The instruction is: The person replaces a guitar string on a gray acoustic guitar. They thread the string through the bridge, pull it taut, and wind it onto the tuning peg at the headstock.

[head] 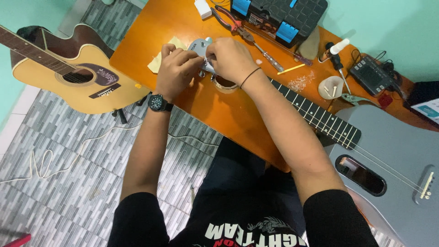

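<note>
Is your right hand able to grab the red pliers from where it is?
Probably yes. The right hand is busy on the grey guitar's headstock, but the pliers lie just beyond it on the orange table, with nothing lying between them.

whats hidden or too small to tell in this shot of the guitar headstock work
Head view, the only one:
- Grey headstock: mostly covered by the left hand and right hand.
- Tuning pegs and whatever the fingertips pinch: too small, hidden by fingers.
- Grey guitar body: cut off by the right and bottom edges.
- Acoustic guitar: neck cut off at the left edge.
</note>
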